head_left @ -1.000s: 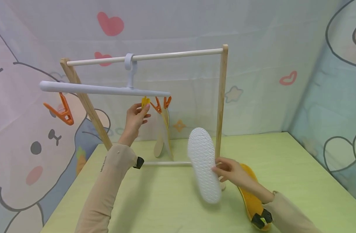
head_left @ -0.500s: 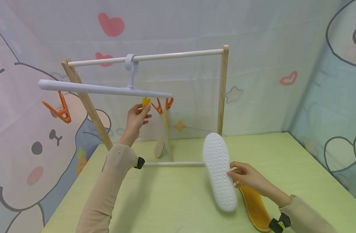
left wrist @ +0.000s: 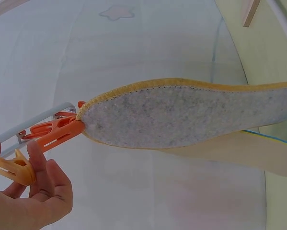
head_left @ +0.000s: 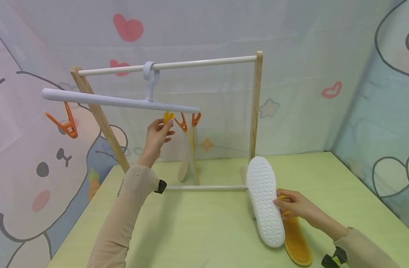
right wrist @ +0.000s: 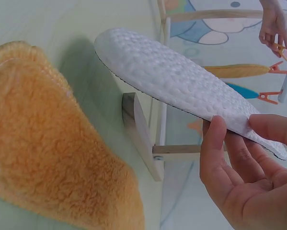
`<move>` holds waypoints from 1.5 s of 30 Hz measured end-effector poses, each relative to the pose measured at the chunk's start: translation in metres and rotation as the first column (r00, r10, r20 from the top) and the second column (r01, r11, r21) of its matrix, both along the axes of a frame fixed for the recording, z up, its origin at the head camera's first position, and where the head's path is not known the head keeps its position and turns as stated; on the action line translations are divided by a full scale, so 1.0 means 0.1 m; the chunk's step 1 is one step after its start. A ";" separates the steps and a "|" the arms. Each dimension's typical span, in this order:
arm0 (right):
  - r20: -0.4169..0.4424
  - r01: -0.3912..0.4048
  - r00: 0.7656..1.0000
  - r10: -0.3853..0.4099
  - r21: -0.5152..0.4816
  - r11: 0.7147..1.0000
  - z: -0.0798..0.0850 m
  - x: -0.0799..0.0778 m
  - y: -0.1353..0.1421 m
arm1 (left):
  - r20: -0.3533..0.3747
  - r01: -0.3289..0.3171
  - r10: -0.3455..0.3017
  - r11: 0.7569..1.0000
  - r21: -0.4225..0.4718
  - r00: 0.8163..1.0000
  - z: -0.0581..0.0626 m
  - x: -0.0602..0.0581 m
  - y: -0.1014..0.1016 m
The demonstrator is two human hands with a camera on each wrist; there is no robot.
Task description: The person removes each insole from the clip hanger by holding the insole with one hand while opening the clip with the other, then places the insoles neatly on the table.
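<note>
In the head view my left hand (head_left: 157, 137) pinches a yellow clothespin (head_left: 168, 117) just under the white hanger bar (head_left: 120, 101). To its right, two insoles (head_left: 191, 156) hang from orange clips (head_left: 182, 123); the left wrist view shows one with a grey felt face (left wrist: 181, 115) and yellow edging. My right hand (head_left: 298, 208) holds a white textured insole (head_left: 266, 201) by its right edge, above the table in front of the rack's right foot. In the right wrist view, thumb and fingers pinch that white insole (right wrist: 172, 76). A fuzzy orange-yellow insole (right wrist: 52, 139) lies below on the table.
A wooden rack with a white top rail (head_left: 204, 62) carries the hanger; its right post (head_left: 255, 108) and low crossbar (head_left: 207, 188) stand near the white insole. Another orange clip (head_left: 65, 123) hangs at the hanger's left end. A cartoon cloth backdrop encloses the green table (head_left: 191, 230).
My right hand has carried the white insole to the right and slightly down, over the fuzzy insole. The hanger has swivelled a little. My left hand stays at the yellow clothespin.
</note>
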State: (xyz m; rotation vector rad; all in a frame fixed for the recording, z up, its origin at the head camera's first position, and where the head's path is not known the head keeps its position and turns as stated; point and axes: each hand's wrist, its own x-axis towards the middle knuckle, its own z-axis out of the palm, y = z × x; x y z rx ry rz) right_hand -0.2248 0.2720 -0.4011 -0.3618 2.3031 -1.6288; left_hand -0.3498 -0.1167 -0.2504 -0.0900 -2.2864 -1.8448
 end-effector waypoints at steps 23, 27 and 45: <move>0.081 0.006 0.997 -0.010 0.046 0.999 -0.10 0.01 0.28 | 0.026 -0.001 0.000 1.000 0.013 1.000 0.02 0.02 0.02; 0.095 -0.004 0.995 -0.001 0.051 0.999 -0.13 -0.01 0.34 | 0.024 -0.005 0.004 1.000 0.013 1.000 0.02 0.02 0.01; 0.149 -0.014 0.989 -0.003 0.113 0.994 -0.24 -0.02 0.47 | 0.017 0.007 -0.008 1.000 0.019 1.000 0.01 0.02 0.01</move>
